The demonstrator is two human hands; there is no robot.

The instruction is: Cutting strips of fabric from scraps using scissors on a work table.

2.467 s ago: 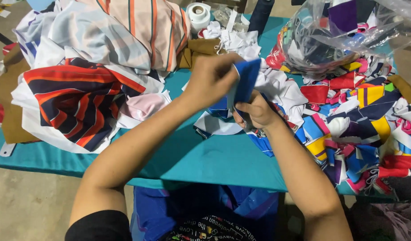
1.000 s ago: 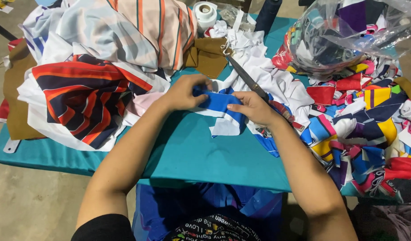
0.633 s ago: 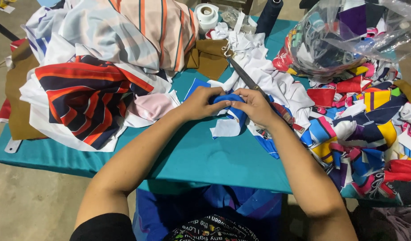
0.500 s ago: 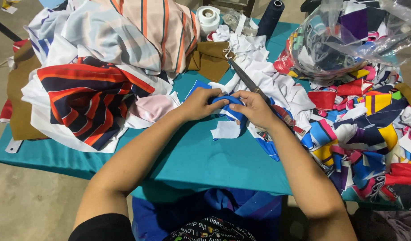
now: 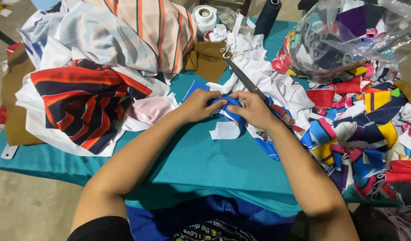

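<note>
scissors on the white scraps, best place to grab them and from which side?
Probably the handle end of the scissors, at the far end by the brown cloth. The dark blades run diagonally toward the right hand, tip close to its fingers, so come from above at the far end. The handles are partly lost among the white scraps, so their exact shape is unclear.

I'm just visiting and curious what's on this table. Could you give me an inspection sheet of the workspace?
Surface: teal table, mostly covered.
Job's things: blue cloth piece, held between both hands; scissors lying just behind.
Clutter: striped fabric pile at left, white scraps, colourful scraps at right, clear bag of scraps, tape roll, dark thread cone.
Hands: left hand and right hand both grip the cloth.
Cables: nothing seen.
Surroundings: bare floor.
</note>
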